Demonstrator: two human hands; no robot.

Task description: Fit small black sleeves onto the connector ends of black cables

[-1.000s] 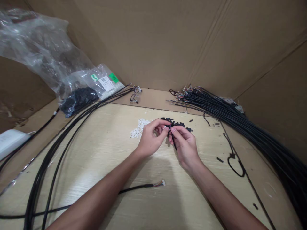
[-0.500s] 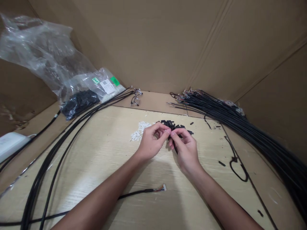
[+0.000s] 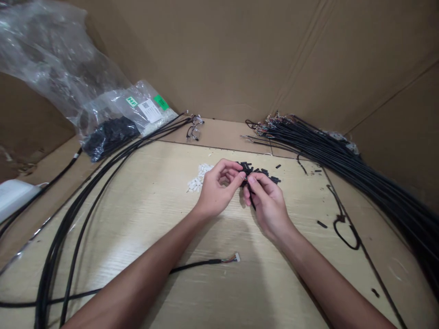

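Observation:
A black cable (image 3: 253, 202) runs out below the fingers of my right hand (image 3: 270, 201), which is closed around its end. The thumb and fingertips of my left hand (image 3: 217, 187) are pinched together at that same end, almost touching the right fingertips. Whatever they pinch is too small to make out. Just behind the hands lies a pile of short black tubes (image 3: 264, 172), partly hidden by the fingers. A heap of small white connector housings (image 3: 197, 180) sits beyond my left hand. Nearer to me, another cable end with coloured wires carries a white connector (image 3: 237, 257).
Black cables (image 3: 78, 192) curve along the left side. A thick bundle of cables with bare wire ends (image 3: 325, 151) lies at right. Clear plastic bags (image 3: 113, 132), glasses (image 3: 194, 132), a white box (image 3: 15, 196) and a cable loop (image 3: 346, 233) lie around. Cardboard walls (image 3: 206, 59) enclose the table.
The view has shifted slightly, so the table things sit a little higher. My fingertips have parted a little at the cable end; both hands stay in about the same place.

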